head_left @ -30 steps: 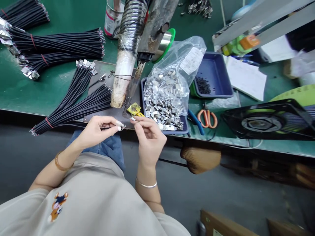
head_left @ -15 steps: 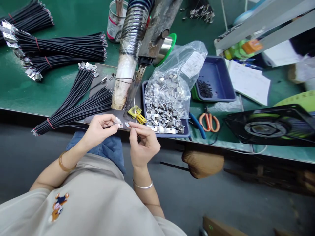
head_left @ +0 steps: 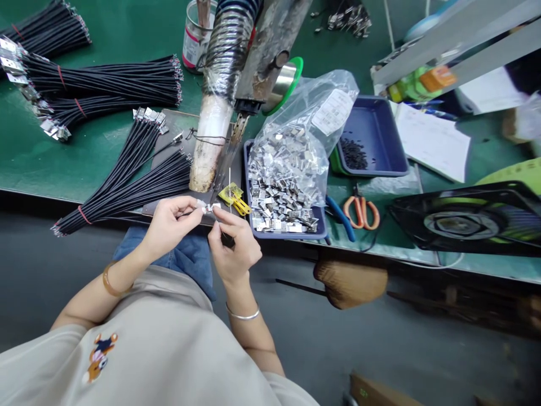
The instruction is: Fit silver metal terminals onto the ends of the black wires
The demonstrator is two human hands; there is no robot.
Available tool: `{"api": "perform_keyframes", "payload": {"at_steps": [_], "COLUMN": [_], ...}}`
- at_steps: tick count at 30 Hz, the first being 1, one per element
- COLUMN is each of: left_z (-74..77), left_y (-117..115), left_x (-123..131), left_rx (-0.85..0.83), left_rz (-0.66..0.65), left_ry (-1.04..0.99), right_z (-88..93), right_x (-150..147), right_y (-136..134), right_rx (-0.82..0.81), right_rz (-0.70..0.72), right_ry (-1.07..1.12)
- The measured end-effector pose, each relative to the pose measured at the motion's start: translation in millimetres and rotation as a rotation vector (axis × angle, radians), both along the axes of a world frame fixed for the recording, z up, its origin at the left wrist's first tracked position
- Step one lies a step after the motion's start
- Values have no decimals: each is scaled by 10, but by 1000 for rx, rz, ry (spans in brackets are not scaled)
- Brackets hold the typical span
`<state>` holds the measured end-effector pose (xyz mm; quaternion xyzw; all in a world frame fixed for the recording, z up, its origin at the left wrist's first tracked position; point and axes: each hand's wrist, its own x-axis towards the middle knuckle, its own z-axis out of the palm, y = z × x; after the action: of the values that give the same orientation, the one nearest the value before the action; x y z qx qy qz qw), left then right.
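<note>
My left hand (head_left: 175, 223) is closed in a pinch on a small pale piece at its fingertips, too small to make out. My right hand (head_left: 234, 242) pinches a small metal USB connector (head_left: 216, 207), held end to end with that piece. A thin white strand, like solder wire (head_left: 230, 183), stands up just behind my right fingers. Beyond my hands, the tip of a soldering iron (head_left: 240, 127) points down beside a taped suction hose (head_left: 207, 144). A yellow piece (head_left: 235, 198) lies by the tray. Left of my hands rests a tied bundle of black cables (head_left: 139, 183).
A blue tray (head_left: 323, 225) holds many metal connectors and a plastic bag (head_left: 333, 90). To its right are blue-handled pliers (head_left: 340, 217), orange-handled cutters (head_left: 360, 212), another blue tray (head_left: 382, 132) and a black fan (head_left: 465, 223). More cable bundles (head_left: 105, 79) lie at the far left.
My right hand has moved left, bringing the connector from a small gap up against the piece in my left fingers. My left hand stays nearly still.
</note>
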<state>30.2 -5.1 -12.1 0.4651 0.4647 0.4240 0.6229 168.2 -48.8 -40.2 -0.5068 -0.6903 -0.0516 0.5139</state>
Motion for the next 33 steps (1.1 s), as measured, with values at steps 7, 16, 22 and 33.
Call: {"api": "perform_keyframes", "payload": {"at_steps": [7, 16, 22, 33], "left_z": [18, -4, 19, 22], "left_y": [-2, -21, -32, -51], "left_x": [37, 19, -8, -86], "left_rx": [60, 104, 118, 53], "left_rz": [62, 44, -8, -126], "left_ry": [70, 94, 91, 76], "right_z": [23, 7, 32, 82], "right_x": [9, 39, 35, 152], "right_y": [37, -4, -34, -54], "right_rx": [20, 35, -67, -145], "right_rz": [-1, 9, 27, -63], "right_ry": [-32, -63, 130, 293]}}
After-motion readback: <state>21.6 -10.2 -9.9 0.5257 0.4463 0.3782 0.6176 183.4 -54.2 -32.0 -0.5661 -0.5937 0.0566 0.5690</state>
